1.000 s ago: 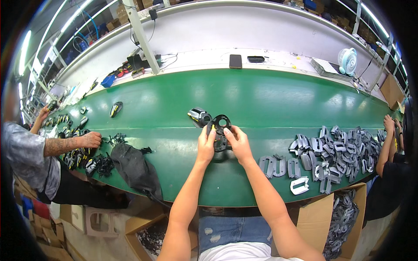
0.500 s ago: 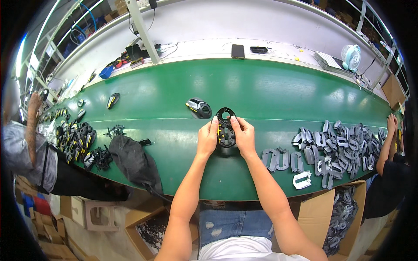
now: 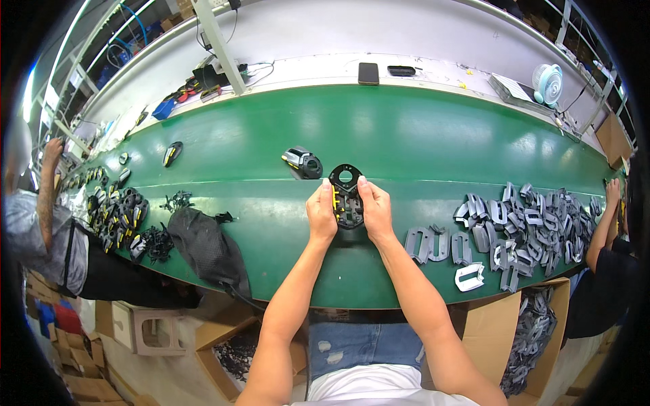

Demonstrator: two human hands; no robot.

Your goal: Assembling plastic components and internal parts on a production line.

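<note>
Between my two hands, above the green table, I hold a black plastic housing (image 3: 348, 200) with a round hole at its far end and yellow parts along its left side. My left hand (image 3: 321, 212) grips its left edge, thumb on top. On the right edge, my right hand (image 3: 375, 207) does the same, its thumb beside the ring-shaped end. The fingers underneath are hidden. Just beyond my left hand lies a grey, black and yellow housing (image 3: 302, 162) with a round opening, apart from the one I hold.
Grey U-shaped plastic pieces (image 3: 535, 227) are heaped at the right, a white one (image 3: 469, 277) nearest. Left lie a black mesh bag (image 3: 206, 247) and a pile of black-yellow housings (image 3: 116, 216). Cardboard boxes (image 3: 491, 338) stand below the table's edge. Co-workers' arms (image 3: 46, 186) show at both sides.
My hands and the black housing have shifted very slightly left and away from me. My grip looks the same, and the housing remains between both hands.
</note>
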